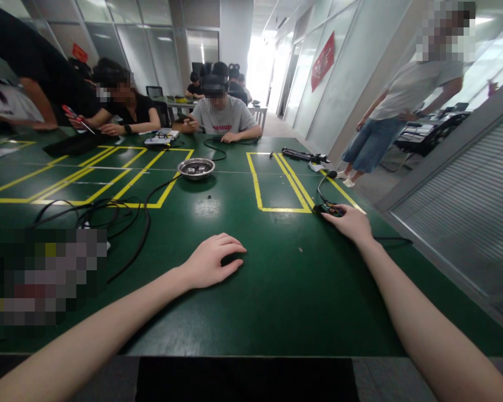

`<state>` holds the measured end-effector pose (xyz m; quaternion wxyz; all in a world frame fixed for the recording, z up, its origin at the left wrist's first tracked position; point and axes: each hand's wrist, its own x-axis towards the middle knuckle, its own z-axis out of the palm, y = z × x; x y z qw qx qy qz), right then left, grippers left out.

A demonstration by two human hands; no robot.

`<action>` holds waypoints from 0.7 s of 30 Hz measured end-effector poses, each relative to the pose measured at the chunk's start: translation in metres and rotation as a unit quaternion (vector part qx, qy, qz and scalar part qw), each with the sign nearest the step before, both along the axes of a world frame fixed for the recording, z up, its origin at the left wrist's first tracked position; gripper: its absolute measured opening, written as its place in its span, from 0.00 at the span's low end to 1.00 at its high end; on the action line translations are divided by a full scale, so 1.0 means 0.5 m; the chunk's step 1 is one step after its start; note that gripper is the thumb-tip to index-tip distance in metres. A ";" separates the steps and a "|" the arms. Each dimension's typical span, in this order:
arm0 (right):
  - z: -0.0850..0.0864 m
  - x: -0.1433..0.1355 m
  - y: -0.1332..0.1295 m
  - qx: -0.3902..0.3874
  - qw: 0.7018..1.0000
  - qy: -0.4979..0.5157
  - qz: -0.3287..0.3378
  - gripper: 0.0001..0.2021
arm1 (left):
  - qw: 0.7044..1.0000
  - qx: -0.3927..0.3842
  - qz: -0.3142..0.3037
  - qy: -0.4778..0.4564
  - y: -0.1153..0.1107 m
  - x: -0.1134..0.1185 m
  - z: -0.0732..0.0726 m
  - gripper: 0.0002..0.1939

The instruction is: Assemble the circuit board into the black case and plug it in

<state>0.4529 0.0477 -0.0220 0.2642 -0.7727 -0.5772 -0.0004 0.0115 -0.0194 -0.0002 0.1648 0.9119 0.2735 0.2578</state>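
Observation:
My left hand [216, 261] rests on the green table [272, 301], fingers slightly curled and thumb apart, holding nothing. Further out on the right, my right hand [352, 224] has its fingers closed at the near edge of a small dark electronic device [329, 210]. Bits of colour like wires or circuit parts show on it, and its underside is hidden. A thin bent stalk with a dark round tip [332, 175] rises just behind the device. Beside my right wrist a black cable [394, 239] runs off to the right.
A metal bowl [196, 169] holds small shiny parts. Black cables [145, 240] coil at the left, near a blurred-out object [46, 285]. Yellow tape [257, 190] marks rectangles. A folded black stand [304, 155] lies at the far right. Several people sit opposite; one person [411, 89] stands right.

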 end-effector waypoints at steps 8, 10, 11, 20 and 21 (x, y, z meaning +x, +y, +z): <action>0.042 -0.234 -0.074 -0.064 0.926 0.108 0.356 0.27 | 1.000 -0.004 0.014 -0.006 -0.002 0.000 0.002 0.15; 0.046 -0.295 -0.107 -0.081 0.877 0.109 0.461 0.27 | 1.000 0.004 0.022 -0.016 -0.004 -0.001 0.004 0.21; 0.047 -0.321 -0.122 -0.086 0.851 0.106 0.507 0.27 | 1.000 0.010 0.022 -0.018 -0.005 -0.001 0.006 0.23; 0.055 -0.374 -0.167 -0.073 0.819 0.037 0.568 0.26 | 1.000 0.006 -0.027 0.002 -0.005 -0.006 0.017 0.10; 0.056 -0.373 -0.167 -0.069 0.820 0.029 0.567 0.25 | 1.000 0.007 -0.029 -0.004 -0.004 -0.006 0.018 0.09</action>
